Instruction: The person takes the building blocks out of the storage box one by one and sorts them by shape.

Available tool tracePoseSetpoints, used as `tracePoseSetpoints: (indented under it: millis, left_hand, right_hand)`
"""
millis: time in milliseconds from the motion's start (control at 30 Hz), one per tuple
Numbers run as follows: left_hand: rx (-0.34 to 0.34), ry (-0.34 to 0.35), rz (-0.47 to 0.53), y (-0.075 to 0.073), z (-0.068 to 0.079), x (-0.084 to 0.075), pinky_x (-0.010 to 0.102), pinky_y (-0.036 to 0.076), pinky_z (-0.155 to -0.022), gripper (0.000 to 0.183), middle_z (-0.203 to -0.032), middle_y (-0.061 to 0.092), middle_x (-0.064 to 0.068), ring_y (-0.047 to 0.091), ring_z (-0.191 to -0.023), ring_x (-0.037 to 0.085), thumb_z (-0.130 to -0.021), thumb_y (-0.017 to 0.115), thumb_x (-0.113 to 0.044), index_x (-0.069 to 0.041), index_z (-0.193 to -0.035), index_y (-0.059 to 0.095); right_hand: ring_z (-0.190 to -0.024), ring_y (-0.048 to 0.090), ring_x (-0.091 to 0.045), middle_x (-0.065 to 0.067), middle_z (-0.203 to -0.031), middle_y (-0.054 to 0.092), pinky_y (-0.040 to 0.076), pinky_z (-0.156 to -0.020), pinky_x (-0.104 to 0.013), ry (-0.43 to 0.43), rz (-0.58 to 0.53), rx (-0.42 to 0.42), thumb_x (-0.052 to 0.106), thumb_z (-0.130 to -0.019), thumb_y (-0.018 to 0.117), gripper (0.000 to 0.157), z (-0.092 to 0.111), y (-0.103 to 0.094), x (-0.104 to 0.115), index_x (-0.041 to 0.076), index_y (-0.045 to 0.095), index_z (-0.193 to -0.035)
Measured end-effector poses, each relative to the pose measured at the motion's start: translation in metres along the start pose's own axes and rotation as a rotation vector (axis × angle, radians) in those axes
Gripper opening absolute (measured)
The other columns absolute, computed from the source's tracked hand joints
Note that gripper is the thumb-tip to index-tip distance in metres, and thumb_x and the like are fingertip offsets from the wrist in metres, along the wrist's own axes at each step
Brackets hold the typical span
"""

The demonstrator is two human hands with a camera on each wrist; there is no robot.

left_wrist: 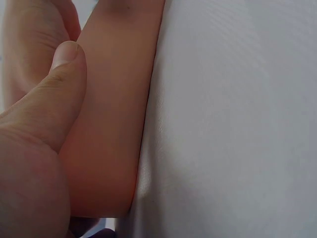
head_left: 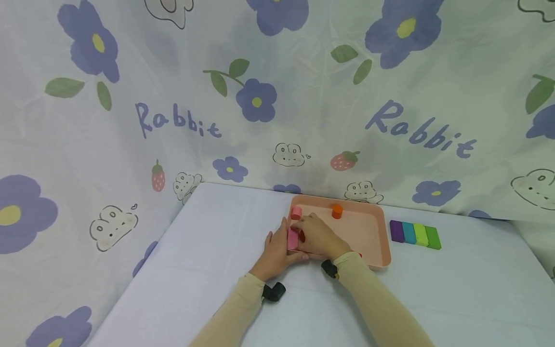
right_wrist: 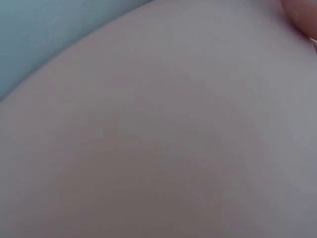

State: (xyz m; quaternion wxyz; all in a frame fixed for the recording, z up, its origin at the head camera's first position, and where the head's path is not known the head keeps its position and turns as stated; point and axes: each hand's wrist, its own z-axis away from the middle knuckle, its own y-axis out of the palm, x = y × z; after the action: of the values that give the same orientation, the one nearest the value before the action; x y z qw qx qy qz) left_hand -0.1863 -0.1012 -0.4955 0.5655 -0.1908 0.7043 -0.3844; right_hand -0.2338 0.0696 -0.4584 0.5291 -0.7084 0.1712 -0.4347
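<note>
My left hand [head_left: 277,253] lies around the near left corner of a peach tray [head_left: 387,241]. Its fingers run along the left wall, and in the left wrist view the thumb rests against the tray's outer wall [left_wrist: 111,99]. Inside the tray, my right hand [head_left: 318,236] has bent fingers over a dark red block [head_left: 302,236], which it grips and mostly hides. The fingertips are right at the upper end of a pink block [head_left: 293,239] along the left wall. Beyond them sits a short pink cylinder [head_left: 296,212]. A blurred pale surface fills most of the right wrist view.
An orange cylinder [head_left: 337,211] stands near the tray's far wall. A bit of red [head_left: 360,255] shows beside the right sleeve. Right of the tray, purple, blue, yellow-green and green blocks [head_left: 415,234] lie side by side on the white table [head_left: 468,279]. A patterned curtain hangs behind.
</note>
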Motion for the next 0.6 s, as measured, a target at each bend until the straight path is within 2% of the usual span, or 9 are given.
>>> tracePoseSetpoints:
  millis: [300, 600]
  left_hand:
    - [0.004, 0.0, 0.014, 0.0005, -0.0005, 0.0009, 0.064, 0.006, -0.118, 0.118, -0.164, 0.022, 0.02, 0.024, -0.15, 0.034, -0.087, 0.075, -0.05, 0.005, -0.158, -0.001]
    - [0.004, 0.0, 0.02, 0.0007, -0.0015, 0.0019, 0.064, 0.005, -0.118, 0.118, -0.164, 0.021, 0.019, 0.024, -0.15, 0.034, -0.086, 0.075, -0.051, 0.005, -0.158, 0.0]
  right_hand:
    - [-0.094, 0.051, -0.02, -0.005, -0.106, 0.067, 0.049, -0.079, -0.032, -0.016, -0.04, 0.015, 0.024, -0.083, 0.083, 0.047, -0.0002, 0.001, -0.003, 0.006, 0.069, -0.123]
    - [-0.105, 0.05, -0.02, -0.007, -0.124, 0.065, 0.052, -0.084, -0.03, 0.021, -0.044, 0.015, 0.031, -0.083, 0.083, 0.06, 0.0029, 0.0023, -0.0067, 0.009, 0.063, -0.135]
